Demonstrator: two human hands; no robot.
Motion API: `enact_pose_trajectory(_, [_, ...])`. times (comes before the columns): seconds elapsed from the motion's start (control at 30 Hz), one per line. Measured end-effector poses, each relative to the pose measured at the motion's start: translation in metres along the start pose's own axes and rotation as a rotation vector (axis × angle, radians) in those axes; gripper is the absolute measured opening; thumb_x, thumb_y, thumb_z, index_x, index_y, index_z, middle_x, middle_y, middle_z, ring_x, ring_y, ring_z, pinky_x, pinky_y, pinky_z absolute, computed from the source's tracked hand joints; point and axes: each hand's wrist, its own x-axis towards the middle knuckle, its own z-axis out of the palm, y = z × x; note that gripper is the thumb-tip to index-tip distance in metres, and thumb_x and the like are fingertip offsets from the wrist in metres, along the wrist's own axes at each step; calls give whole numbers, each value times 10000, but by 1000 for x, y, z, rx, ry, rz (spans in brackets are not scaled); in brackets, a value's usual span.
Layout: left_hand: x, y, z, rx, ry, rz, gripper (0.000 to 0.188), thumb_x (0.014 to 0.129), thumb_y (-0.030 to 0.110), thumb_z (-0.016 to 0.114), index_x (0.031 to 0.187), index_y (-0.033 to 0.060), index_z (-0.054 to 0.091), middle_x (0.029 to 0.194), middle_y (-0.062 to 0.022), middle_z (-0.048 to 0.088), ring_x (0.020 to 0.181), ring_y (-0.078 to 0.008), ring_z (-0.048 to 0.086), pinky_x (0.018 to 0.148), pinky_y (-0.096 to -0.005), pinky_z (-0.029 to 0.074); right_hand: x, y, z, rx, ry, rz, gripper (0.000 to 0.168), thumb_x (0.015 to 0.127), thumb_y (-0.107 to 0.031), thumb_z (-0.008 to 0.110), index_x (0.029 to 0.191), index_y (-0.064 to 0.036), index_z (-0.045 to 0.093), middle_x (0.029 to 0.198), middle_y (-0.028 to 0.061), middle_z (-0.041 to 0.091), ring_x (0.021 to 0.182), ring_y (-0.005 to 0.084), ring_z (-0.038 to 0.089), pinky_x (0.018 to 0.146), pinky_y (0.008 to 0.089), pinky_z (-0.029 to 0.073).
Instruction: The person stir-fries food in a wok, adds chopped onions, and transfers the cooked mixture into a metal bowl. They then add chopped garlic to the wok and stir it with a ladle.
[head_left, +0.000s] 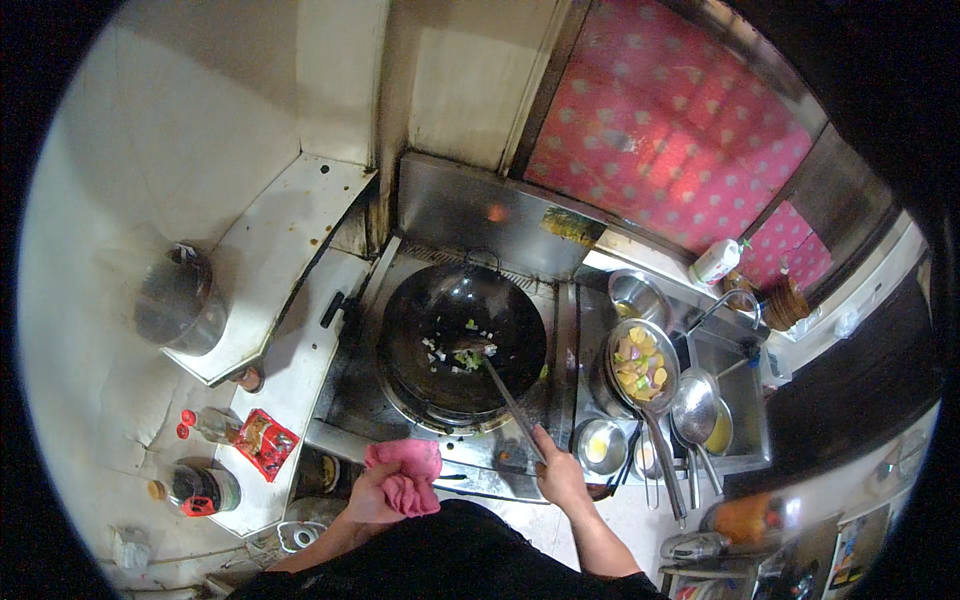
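Observation:
My right hand grips the handle of a long metal cooking utensil, whose head rests down in a black wok. Chopped green and white pieces, perhaps scallion, lie in the bottom of the wok around that head. The wok sits on a stainless steel stove. A folded pink cloth is held in my left hand, just in front of the stove's near edge.
Right of the wok, a strainer of sliced vegetables rests over a pot. Ladles, a small metal bowl and a sink are there too. On the left stand a red packet, bottles and a dark pot.

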Motion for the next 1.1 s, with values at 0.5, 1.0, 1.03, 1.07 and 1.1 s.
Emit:
enact_pose_trajectory(0.5, [34,-46,-56,17,-130,215,487,913,343,632,1197,-51,602,969,-145,662,850,-247,652,724,-366,563,-17,54,-171,1315,21,189,657,905,-33,533,1503,39,271,720,105,592,423,154,508,361,286,425])
enact_pose_trajectory(1.0, [-55,-95,-243,63,673,246,250,933,256,503,1058,50,572,764,-73,603,632,-236,600,582,-401,510,232,371,-225,-130,133,214,161,825,-78,584,729,7,681,626,121,656,574,248,662,553,414,523])
enact_pose_trajectory(1.03, [-58,-99,-253,56,703,222,251,936,271,500,1044,56,569,751,-69,594,619,-234,593,571,-399,503,240,399,-224,-57,140,162,163,825,-87,586,731,5,682,630,118,655,562,246,657,543,411,522])
enact_pose_trajectory(1.07, [-56,-102,-260,53,734,185,253,940,287,497,1030,61,567,738,-64,585,606,-231,586,560,-396,495,240,429,-224,13,151,118,165,825,-95,588,734,4,683,634,115,654,550,243,652,533,408,522])
enact_pose_trajectory(1.1, [-78,-115,-265,27,796,189,257,944,302,493,1017,67,564,725,-60,577,593,-229,578,548,-393,488,246,404,-219,211,93,182,164,836,-96,584,725,-6,665,647,104,643,535,231,635,504,398,511])
